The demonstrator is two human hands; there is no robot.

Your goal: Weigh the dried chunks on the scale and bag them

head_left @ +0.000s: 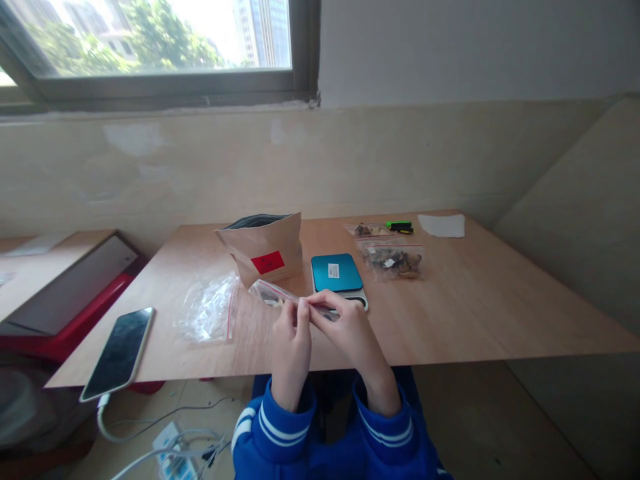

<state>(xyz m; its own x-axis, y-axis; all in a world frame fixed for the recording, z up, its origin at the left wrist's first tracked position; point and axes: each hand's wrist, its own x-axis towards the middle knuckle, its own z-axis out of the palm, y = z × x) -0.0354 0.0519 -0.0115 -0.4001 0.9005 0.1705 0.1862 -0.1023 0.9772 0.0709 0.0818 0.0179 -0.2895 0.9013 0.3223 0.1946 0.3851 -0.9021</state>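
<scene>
Both my hands pinch the top edge of a clear zip bag [270,292] with a red seal line, held just above the table's near side. My left hand [293,337] grips the edge near its middle, thumb and fingers pressed together. Close beside it, my right hand [345,323] pinches the same edge farther right. Something pale and dark shows inside the bag, mostly hidden by my fingers. Behind the hands lies a digital scale [337,272] with a blue top. An open kraft paper pouch [270,250] with a red label stands behind the bag.
Empty clear bags [207,310] lie at left, near a phone [120,350] on a cable at the table edge. Filled zip bags [395,260] [373,231], a green-and-black cutter [399,227] and white paper [443,225] sit at back right. A power strip [175,453] is on the floor.
</scene>
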